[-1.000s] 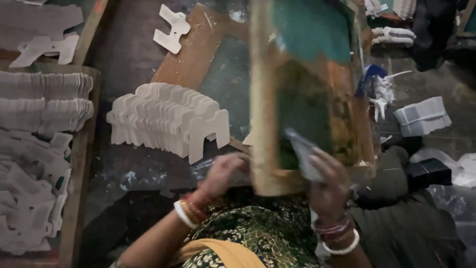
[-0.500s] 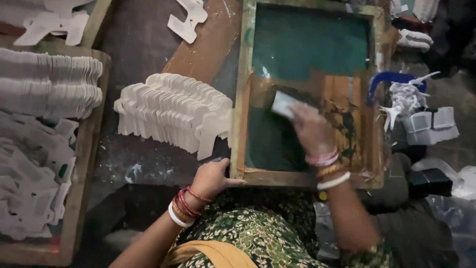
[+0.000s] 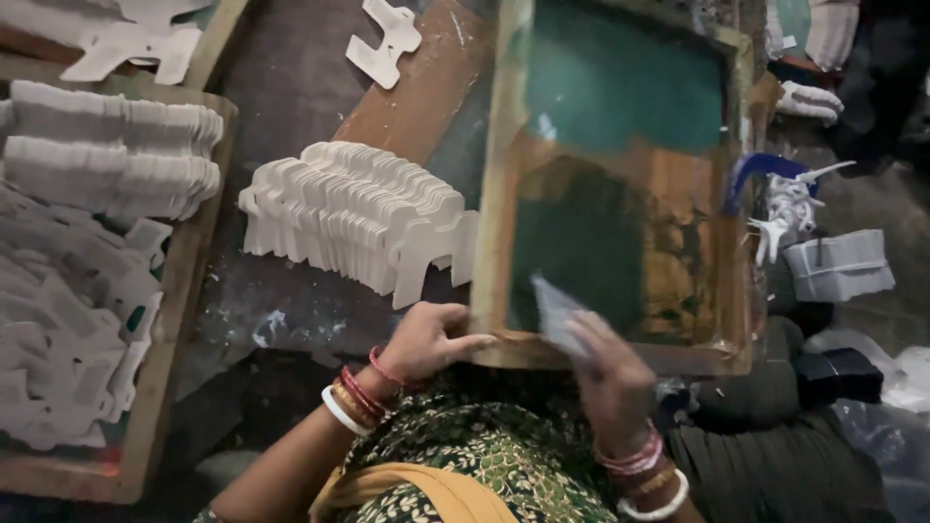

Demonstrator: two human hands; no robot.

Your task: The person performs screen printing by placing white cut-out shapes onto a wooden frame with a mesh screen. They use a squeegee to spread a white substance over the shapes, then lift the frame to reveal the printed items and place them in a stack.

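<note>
While left hand (image 3: 426,341) grips frame (image 3: 494,242), wooden tray (image 3: 184,291) holds white cutouts (image 3: 58,320).

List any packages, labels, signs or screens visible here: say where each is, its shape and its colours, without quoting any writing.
Printing screen: centre, rectangular wooden frame, green mesh stained ochre; left hand at its near edge, right hand presses a pale squeegee on it.
White wrapped bundle: far right, blocky.
No signs or display screens.
</note>
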